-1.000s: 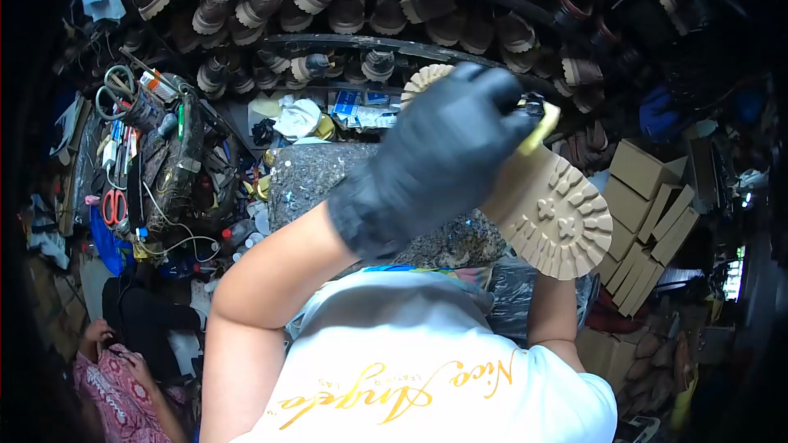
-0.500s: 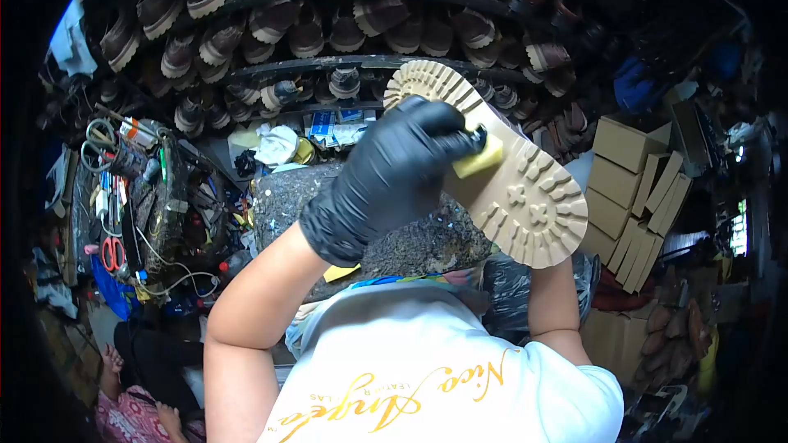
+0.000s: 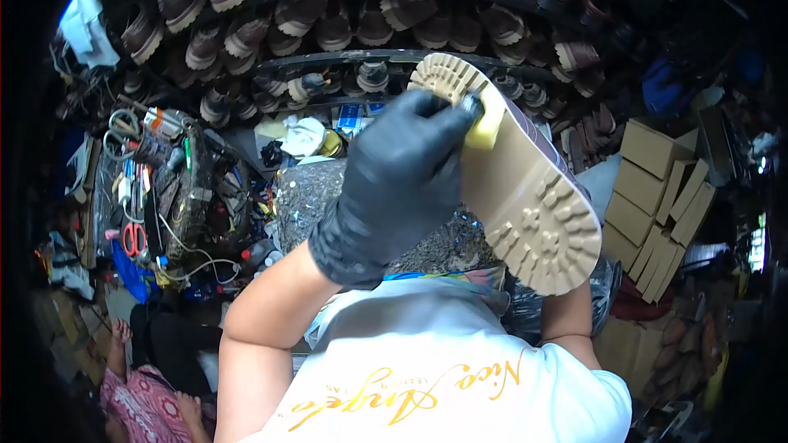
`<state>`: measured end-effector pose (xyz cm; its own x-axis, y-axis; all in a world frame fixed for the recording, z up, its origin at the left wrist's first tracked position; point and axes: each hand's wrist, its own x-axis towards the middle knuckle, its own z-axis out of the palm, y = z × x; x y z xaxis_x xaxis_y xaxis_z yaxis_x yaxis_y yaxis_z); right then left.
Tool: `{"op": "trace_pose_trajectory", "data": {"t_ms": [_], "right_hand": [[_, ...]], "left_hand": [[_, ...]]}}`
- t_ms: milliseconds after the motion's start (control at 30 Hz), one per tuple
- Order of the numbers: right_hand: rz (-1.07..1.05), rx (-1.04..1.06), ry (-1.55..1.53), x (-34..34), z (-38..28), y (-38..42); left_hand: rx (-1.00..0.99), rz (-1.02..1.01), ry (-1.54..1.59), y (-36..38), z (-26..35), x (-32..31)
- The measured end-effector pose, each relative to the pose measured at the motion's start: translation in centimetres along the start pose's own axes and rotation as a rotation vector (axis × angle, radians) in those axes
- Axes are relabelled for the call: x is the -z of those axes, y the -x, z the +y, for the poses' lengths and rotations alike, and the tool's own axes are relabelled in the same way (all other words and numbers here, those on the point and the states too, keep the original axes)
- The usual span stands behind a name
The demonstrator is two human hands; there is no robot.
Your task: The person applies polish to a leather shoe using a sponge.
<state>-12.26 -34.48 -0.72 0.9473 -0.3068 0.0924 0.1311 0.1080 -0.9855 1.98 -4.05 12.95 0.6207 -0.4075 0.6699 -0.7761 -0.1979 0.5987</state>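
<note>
A shoe is held up with its tan, lugged sole (image 3: 525, 197) facing me, and a strip of its dark upper (image 3: 529, 125) shows along the right edge. Over the sole's narrow middle, near the heel, my left hand (image 3: 402, 172), in a black glove, pinches a yellow sponge-like piece (image 3: 486, 121). A small dark item, too unclear to name, shows at the fingertips. My right forearm (image 3: 568, 316) rises behind the toe end of the sole. The shoe hides my right hand, so its fingers cannot be seen.
Shelves of brown shoes (image 3: 332, 29) curve across the back. A dark, speckled work surface (image 3: 308, 197) lies beneath the shoe. Red-handled scissors (image 3: 134, 239) and cords are at left, cardboard boxes (image 3: 644, 184) at right. A seated person (image 3: 152, 402) is at lower left.
The view has shifted, moving the surroundings rightward. The shoe has tilted, showing more of its upper. My left hand and the yellow piece have moved nearer the heel and the sole's right edge.
</note>
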Motion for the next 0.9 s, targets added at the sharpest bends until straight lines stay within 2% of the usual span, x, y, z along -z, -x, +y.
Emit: {"op": "trace_pose_trajectory", "data": {"t_ms": [33, 67, 167, 267, 333, 367, 400, 433, 467, 500, 600, 667, 733, 767, 800, 833, 867, 900], "right_hand": [[-0.02, 0.0, 0.004, 0.0, 0.0, -1.1], [-0.035, -0.002, 0.007, -0.8, 0.4, 1.4], [-0.052, 0.009, 0.006, -0.1, 0.5, 1.6], [-0.044, 0.047, -0.002, 1.1, 0.2, 1.4], [-0.059, 0.029, 0.004, 0.9, 0.9, 0.8], [-0.076, 0.019, 0.007, 0.9, 0.9, 1.0], [-0.098, 0.016, 0.007, 0.0, 1.3, 1.3], [-0.119, 0.018, 0.007, -0.4, 1.5, 2.6], [-0.135, 0.021, 0.005, -0.7, 1.6, 1.2], [-0.142, 0.027, 0.003, -0.7, 1.8, 2.4], [-0.144, 0.056, 0.007, -1.0, 1.8, 1.2], [-0.124, 0.07, 0.005, 1.2, 1.5, 0.5], [-0.136, 0.044, 0.012, 2.5, 1.3, 1.1], [-0.152, 0.047, 0.012, 2.9, 1.5, 2.9], [-0.165, 0.05, 0.01, 2.7, 1.4, 0.1], [-0.174, 0.053, 0.006, 2.6, 1.4, -2.5], [-0.183, 0.055, 0.003, 2.9, 1.5, -1.8], [-0.189, 0.06, -0.002, 3.3, 1.7, -0.5]], "left_hand": [[-0.125, 0.085, 0.046, -0.8, -0.9, -0.8], [-0.215, 0.06, 0.051, -1.0, -1.0, -1.4], [-0.029, 0.063, 0.021, 2.0, 0.2, -2.6], [0.253, -0.438, 0.083, 6.2, -0.7, 0.1], [0.254, -0.131, 0.124, 5.4, -0.4, 1.1], [0.213, -0.104, -0.008, 3.4, -0.2, 2.4], [0.076, 0.102, -0.028, 2.3, -0.4, 2.2], [-0.005, 0.123, -0.019, 1.0, -0.4, 2.0], [-0.09, 0.139, -0.01, 0.1, -0.1, 1.7], [-0.068, 0.121, 0.02, 0.8, 0.1, 0.5], [-0.113, -0.206, -0.197, 3.4, -0.4, 1.5], [-0.014, -0.201, -0.376, 3.1, -1.3, 3.9], [-0.178, 0.032, -0.313, 1.8, -1.1, 4.3], [-0.25, -0.039, -0.154, 1.9, -1.0, 3.3], [-0.332, -0.185, -0.094, 2.0, -0.6, 3.4], [-0.375, -0.141, -0.115, 2.4, -2.1, 2.9], [-0.417, -0.098, -0.136, 2.9, -4.4, 2.1], [-0.372, -0.084, -0.324, 3.1, -6.6, 2.6]]}}
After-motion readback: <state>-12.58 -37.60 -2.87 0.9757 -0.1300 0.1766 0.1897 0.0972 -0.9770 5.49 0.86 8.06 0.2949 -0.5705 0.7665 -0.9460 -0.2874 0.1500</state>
